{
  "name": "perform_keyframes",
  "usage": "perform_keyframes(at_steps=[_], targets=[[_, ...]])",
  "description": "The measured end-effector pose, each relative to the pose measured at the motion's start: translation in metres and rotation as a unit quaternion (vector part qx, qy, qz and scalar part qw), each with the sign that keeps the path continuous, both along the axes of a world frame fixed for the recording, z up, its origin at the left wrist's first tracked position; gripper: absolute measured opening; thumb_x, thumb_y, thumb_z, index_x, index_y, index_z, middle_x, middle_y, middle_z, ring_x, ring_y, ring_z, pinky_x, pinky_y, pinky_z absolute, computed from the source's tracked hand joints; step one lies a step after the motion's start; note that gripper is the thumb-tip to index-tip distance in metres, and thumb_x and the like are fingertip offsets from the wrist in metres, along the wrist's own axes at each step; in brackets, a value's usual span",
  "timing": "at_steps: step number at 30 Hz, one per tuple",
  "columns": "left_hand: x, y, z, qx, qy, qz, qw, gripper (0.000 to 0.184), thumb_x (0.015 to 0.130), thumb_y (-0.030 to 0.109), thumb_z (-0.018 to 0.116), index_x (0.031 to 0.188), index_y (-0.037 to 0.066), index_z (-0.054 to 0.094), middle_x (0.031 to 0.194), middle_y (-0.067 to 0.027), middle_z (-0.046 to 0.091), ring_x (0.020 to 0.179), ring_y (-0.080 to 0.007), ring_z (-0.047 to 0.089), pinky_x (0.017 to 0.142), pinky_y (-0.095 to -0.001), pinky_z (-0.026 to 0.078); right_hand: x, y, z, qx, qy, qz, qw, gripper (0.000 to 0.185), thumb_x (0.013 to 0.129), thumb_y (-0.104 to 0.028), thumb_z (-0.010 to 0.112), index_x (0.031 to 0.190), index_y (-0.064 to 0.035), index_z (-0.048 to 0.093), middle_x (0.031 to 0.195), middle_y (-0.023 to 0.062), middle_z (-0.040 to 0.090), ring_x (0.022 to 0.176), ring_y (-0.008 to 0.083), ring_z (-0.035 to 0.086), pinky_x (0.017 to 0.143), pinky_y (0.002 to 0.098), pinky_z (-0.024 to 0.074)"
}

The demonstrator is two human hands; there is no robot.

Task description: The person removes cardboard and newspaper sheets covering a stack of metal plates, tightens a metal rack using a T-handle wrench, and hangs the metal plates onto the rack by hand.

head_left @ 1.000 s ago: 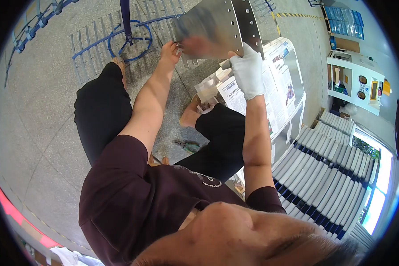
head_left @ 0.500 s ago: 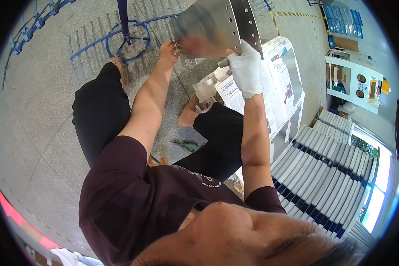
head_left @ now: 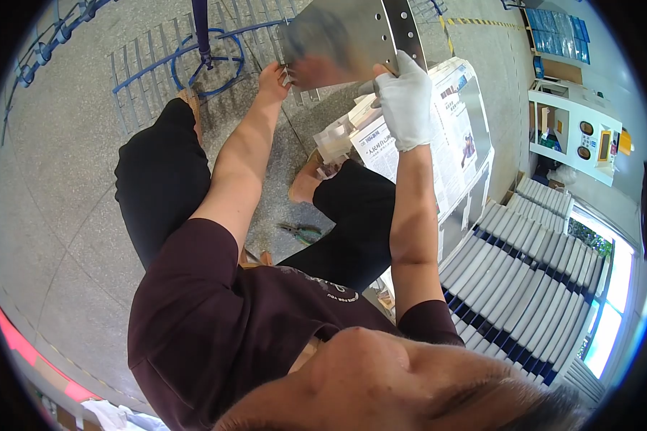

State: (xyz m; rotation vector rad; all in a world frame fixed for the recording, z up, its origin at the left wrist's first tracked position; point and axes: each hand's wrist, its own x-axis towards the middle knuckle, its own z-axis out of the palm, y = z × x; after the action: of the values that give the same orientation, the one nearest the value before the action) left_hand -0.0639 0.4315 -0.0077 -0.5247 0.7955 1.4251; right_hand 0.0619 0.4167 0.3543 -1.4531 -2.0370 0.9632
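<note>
A shiny metal panel [head_left: 331,47] with a flange of round holes along its right side is held up at the top of the view. My left hand [head_left: 274,80], bare, grips its lower left corner with the fingers at the edge. White-gloved, my right hand [head_left: 406,100] is closed on the lower right corner by the holed flange. Behind and below the right hand lie newspaper sheets [head_left: 449,136] on a low surface. The panel's upper end is cut off by the frame.
A blue stand with a round base [head_left: 207,65] and racks of metal prongs [head_left: 140,86] stand beyond the left hand. Pliers [head_left: 302,233] lie on the floor between my legs. Stacked grey-white panels [head_left: 525,287] are at the right, near a white machine [head_left: 575,133].
The panel has tilted slightly, its lower right corner rising along with my right hand. My left hand keeps its hold at nearly the same place.
</note>
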Motion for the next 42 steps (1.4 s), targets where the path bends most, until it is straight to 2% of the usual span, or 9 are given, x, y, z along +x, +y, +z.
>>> perform_keyframes(at_steps=[1, 4, 10, 12, 16, 22, 24, 34, 42], targets=[[0.000, 0.000, 0.002, -0.001, 0.001, 0.000, 1.000, 0.045, 0.093, 0.033, 0.047, 0.133, 0.013, 0.045, 0.141, -0.0018, 0.043, 0.132, -0.0215, 0.034, 0.110, -0.0486, 0.017, -0.002, 0.001, 0.001, 0.004, 0.004, -0.008, 1.000, 0.016, 0.083, -0.004, 0.059, 0.097, 0.0038, 0.061, 0.071, 0.0139, 0.063, 0.058, 0.0166, 0.056, 0.057, 0.0308, 0.0445], [0.000, 0.000, 0.003, -0.006, 0.007, -0.003, 1.000, 0.046, 0.093, 0.035, 0.047, 0.133, 0.013, 0.046, 0.141, -0.0018, 0.043, 0.133, -0.0210, 0.033, 0.111, -0.0484, 0.014, -0.005, -0.001, 0.007, -0.016, -0.040, -0.020, 0.999, 0.015, 0.083, -0.004, 0.060, 0.096, 0.0041, 0.061, 0.070, 0.0147, 0.063, 0.057, 0.0174, 0.055, 0.057, 0.0311, 0.0445], [0.000, 0.000, 0.005, -0.001, 0.009, -0.003, 1.000, 0.052, 0.092, 0.036, 0.046, 0.138, 0.012, 0.040, 0.144, -0.0036, 0.039, 0.136, -0.0226, 0.029, 0.113, -0.0484, 0.008, -0.007, 0.001, 0.006, 0.048, -0.051, 0.003, 0.998, 0.015, 0.083, -0.004, 0.060, 0.095, 0.0049, 0.061, 0.069, 0.0149, 0.062, 0.057, 0.0167, 0.059, 0.056, 0.0310, 0.0442], [0.001, -0.001, 0.004, 0.005, 0.013, 0.000, 1.000, 0.054, 0.093, 0.037, 0.046, 0.139, 0.011, 0.038, 0.145, -0.0040, 0.038, 0.137, -0.0231, 0.028, 0.113, -0.0485, 0.008, -0.013, -0.004, 0.015, 0.006, -0.021, -0.012, 1.000, 0.015, 0.083, -0.004, 0.059, 0.095, 0.0055, 0.060, 0.069, 0.0147, 0.063, 0.058, 0.0166, 0.060, 0.055, 0.0309, 0.0445], [0.001, -0.002, 0.007, 0.013, 0.013, 0.001, 1.000, 0.055, 0.093, 0.037, 0.045, 0.140, 0.011, 0.037, 0.145, -0.0035, 0.038, 0.136, -0.0228, 0.030, 0.112, -0.0492, 0.008, -0.020, -0.007, 0.025, -0.018, -0.022, -0.016, 0.999, 0.014, 0.084, -0.002, 0.058, 0.094, 0.0066, 0.060, 0.068, 0.0144, 0.064, 0.060, 0.0160, 0.062, 0.056, 0.0309, 0.0454], [0.002, -0.004, 0.017, 0.008, 0.007, 0.013, 1.000, 0.049, 0.093, 0.038, 0.044, 0.135, 0.013, 0.042, 0.139, -0.0012, 0.046, 0.131, -0.0210, 0.036, 0.112, -0.0498, 0.010, -0.014, -0.004, 0.012, 0.064, -0.069, 0.004, 0.996, 0.015, 0.083, -0.005, 0.059, 0.095, 0.0051, 0.060, 0.069, 0.0177, 0.063, 0.059, 0.0226, 0.062, 0.057, 0.0328, 0.0457], [0.002, -0.004, 0.014, 0.002, 0.008, 0.014, 1.000, 0.047, 0.094, 0.037, 0.044, 0.134, 0.013, 0.043, 0.136, -0.0005, 0.048, 0.130, -0.0204, 0.037, 0.112, -0.0493, 0.010, -0.012, -0.003, 0.012, 0.041, -0.067, -0.004, 0.997, 0.016, 0.083, -0.006, 0.060, 0.095, 0.0047, 0.060, 0.070, 0.0194, 0.063, 0.060, 0.0256, 0.062, 0.058, 0.0334, 0.0459], [0.003, -0.004, 0.000, 0.009, 0.001, 0.023, 1.000, 0.045, 0.094, 0.037, 0.045, 0.132, 0.013, 0.045, 0.135, 0.0000, 0.049, 0.129, -0.0191, 0.038, 0.111, -0.0468, 0.011, -0.014, -0.005, 0.011, 0.072, -0.073, 0.010, 0.995, 0.021, 0.083, -0.006, 0.059, 0.101, 0.0057, 0.060, 0.074, 0.0212, 0.064, 0.067, 0.0299, 0.066, 0.061, 0.0347, 0.0492], [0.003, -0.005, 0.000, 0.021, -0.006, 0.025, 0.999, 0.043, 0.094, 0.037, 0.045, 0.130, 0.013, 0.046, 0.136, 0.0019, 0.047, 0.128, -0.0173, 0.039, 0.109, -0.0432, 0.015, -0.009, -0.001, 0.003, 0.039, -0.054, 0.002, 0.998, 0.023, 0.082, -0.007, 0.060, 0.101, 0.0054, 0.060, 0.077, 0.0238, 0.064, 0.070, 0.0346, 0.065, 0.063, 0.0360, 0.0493]])
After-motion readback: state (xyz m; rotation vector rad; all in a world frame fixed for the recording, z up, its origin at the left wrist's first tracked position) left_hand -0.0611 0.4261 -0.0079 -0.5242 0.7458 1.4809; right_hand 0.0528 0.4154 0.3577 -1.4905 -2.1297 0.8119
